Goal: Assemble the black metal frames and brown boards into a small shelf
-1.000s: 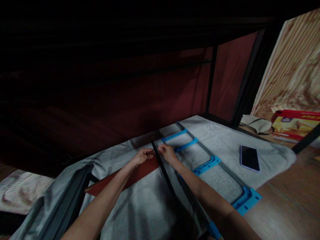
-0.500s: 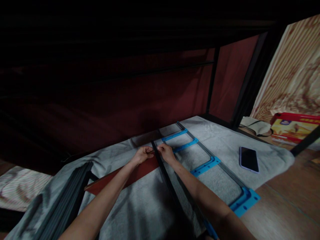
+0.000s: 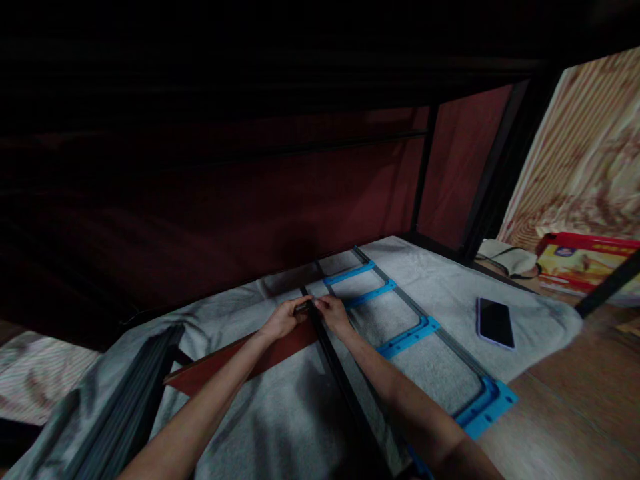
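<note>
Black bar [image 3: 340, 380]: long, straight and narrow, with a dull dark finish; I see it running from between the two hands down toward the person, over the grey cloth.
Left hand [image 3: 281, 321]: thumb and fingers together on a small dark piece [image 3: 302, 307] just beside the bar, too small for me to identify.
Right hand [image 3: 332, 313]: fingers bunched at the bar's other side; I cannot tell whether they clamp it.
Board [image 3: 295, 345]: flat, reddish-brown, smooth, partly under the left forearm.
Blue brackets [image 3: 411, 336]: angular, plastic-looking, dotted with holes, joined to slim grey rails [image 3: 457, 350].
Grey cloth [image 3: 270, 427]: soft, napped and rumpled.
Rail bundle [image 3: 125, 407]: dark grey lengths lying side by side, left.
Phone [image 3: 495, 323]: glossy black face, pale purple edge, flat on the cloth.
</note>
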